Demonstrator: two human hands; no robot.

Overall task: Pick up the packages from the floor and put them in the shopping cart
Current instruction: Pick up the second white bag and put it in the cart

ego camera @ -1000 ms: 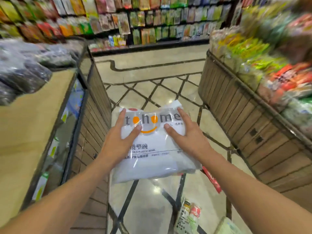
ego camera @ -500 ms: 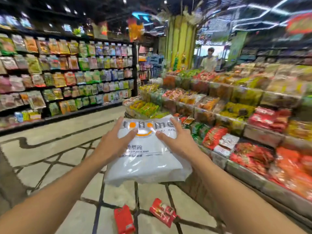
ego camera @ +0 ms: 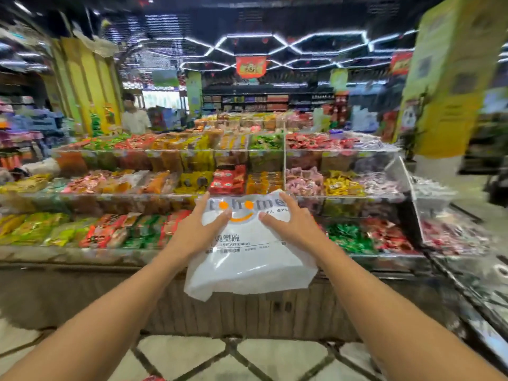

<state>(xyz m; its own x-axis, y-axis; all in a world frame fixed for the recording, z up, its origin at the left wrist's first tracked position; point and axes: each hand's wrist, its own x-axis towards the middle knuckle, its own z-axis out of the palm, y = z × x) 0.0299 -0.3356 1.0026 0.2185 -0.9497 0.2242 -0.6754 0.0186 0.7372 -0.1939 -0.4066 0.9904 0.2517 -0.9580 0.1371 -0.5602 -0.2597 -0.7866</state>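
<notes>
One white package is held in the air between both hands, in front of a tiered snack display. The left hand is pressed flat on the package's upper left face, fingers spread; the right hand is pressed on its upper right face in the same way. Both are clamped on the package from above and the sides; thumbs are partly hidden behind the film.

Change noted: a second ago the view looked down the aisle floor with the package over the tiles; half a second ago it had swung toward the display, with two red packs lying on the floor below. The view now faces the display squarely and is raised. The grip on the package is unchanged. Judgement: the person is turning with the load, most likely looking for the cart.

Count: packages in hand, one. Hands, two, both engaged. Carts in view, none. On the floor, only a sliver of something red shows at the bottom edge; what it is cannot be told. One other person stands behind the display.

The package is not yet placed.
</notes>
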